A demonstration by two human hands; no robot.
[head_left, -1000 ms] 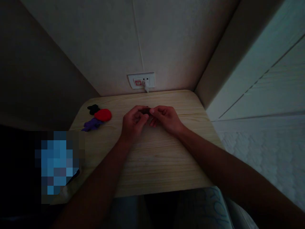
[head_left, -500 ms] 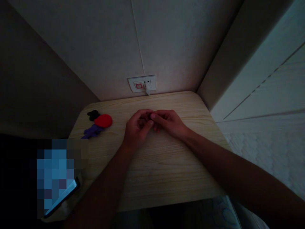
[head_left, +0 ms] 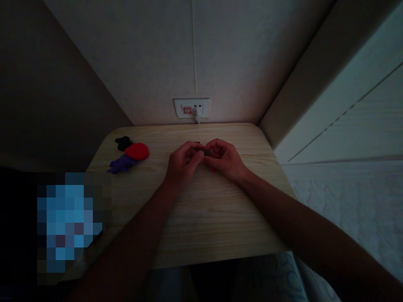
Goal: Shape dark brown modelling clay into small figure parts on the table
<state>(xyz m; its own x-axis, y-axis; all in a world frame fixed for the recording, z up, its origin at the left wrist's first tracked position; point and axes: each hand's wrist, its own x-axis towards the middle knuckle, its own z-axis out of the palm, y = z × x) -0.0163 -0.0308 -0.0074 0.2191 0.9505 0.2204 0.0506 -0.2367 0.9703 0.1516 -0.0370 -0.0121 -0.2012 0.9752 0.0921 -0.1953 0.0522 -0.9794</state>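
Over the middle of the table (head_left: pixel 201 235), my left hand (head_left: pixel 182 161) pinches a small dark lump (head_left: pixel 206 152) between thumb and fingers. It looks like dark modelling clay, though the dim light hides its detail. My right hand (head_left: pixel 228 159) is closed around the lump's right end, with fingers curled and the thumb below. Both hands almost meet there. A bit of something dark (head_left: pixel 197 143) shows just behind the left fingers; I cannot make out what it is.
At the table's back left lie a red flattened round piece (head_left: pixel 137 151), a black lump (head_left: pixel 123 143) and a purple jagged piece (head_left: pixel 122 164), touching or overlapping. A wall socket (head_left: pixel 185 110) with a white plug (head_left: pixel 197 114) sits behind the table. A blurred-out screen (head_left: pixel 69 218) glows at left.
The dark lump, mostly hidden between my fingers before, now shows between both hands. My right fingers have lifted and shifted on it. The view has turned slightly.
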